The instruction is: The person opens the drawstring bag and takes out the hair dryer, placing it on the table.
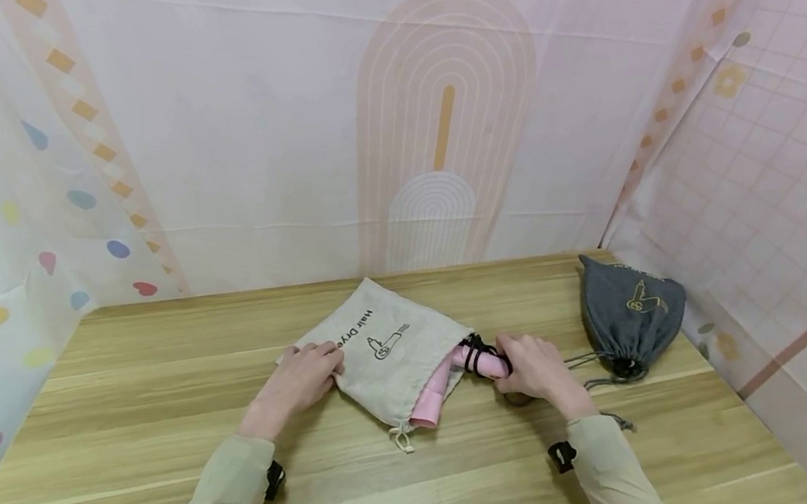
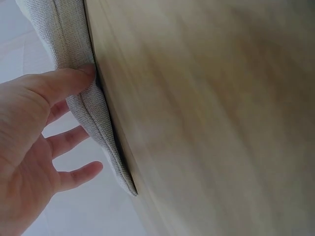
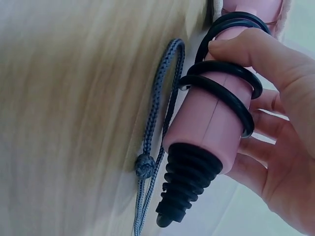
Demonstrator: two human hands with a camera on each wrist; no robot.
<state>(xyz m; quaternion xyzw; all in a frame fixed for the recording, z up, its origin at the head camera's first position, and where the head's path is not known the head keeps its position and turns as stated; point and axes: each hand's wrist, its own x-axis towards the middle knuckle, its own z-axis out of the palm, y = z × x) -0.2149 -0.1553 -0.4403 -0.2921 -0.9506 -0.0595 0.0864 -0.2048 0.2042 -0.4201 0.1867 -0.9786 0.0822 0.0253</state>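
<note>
A pale linen drawstring bag, printed with a hair dryer picture, lies on the wooden table. Out of its mouth sticks a pink hair dryer, its other parts hidden inside the cloth. My left hand pinches the bag's left edge between thumb and fingers; in the left wrist view the seam runs under the thumb. My right hand grips the dryer's handle, which has a black cord wound round it. A ribbed black cord sleeve shows at the handle's end.
To the right of my right hand lies a dark grey drawstring bag, its mouth gathered. Its grey cord loop runs close beside the dryer's handle. Printed curtains hang behind the table and at both sides.
</note>
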